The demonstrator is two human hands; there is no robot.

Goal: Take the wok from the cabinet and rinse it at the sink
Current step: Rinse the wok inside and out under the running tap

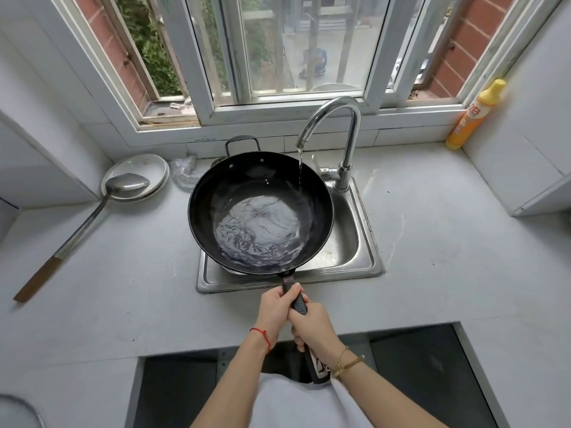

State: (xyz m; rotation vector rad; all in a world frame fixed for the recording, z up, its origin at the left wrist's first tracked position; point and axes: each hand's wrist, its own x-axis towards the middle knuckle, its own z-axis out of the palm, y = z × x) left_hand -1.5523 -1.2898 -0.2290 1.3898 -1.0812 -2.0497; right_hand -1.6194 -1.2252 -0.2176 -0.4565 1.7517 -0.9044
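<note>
Black wok [261, 211] held over sink [358, 242], water pooled inside, tap [332, 131] stream entering at far right rim. Left hand [275, 310] and right hand [312, 327] both wrap the handle [299, 302]; whether the wok touches the sink is unclear.

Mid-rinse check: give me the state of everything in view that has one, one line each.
faucet: running into the wok
wok: over the sink, swirling water pooled inside
sink: mostly covered by the wok
left hand: grips the wok handle
right hand: grips the handle behind it
orange bottle: upright, capped
</note>
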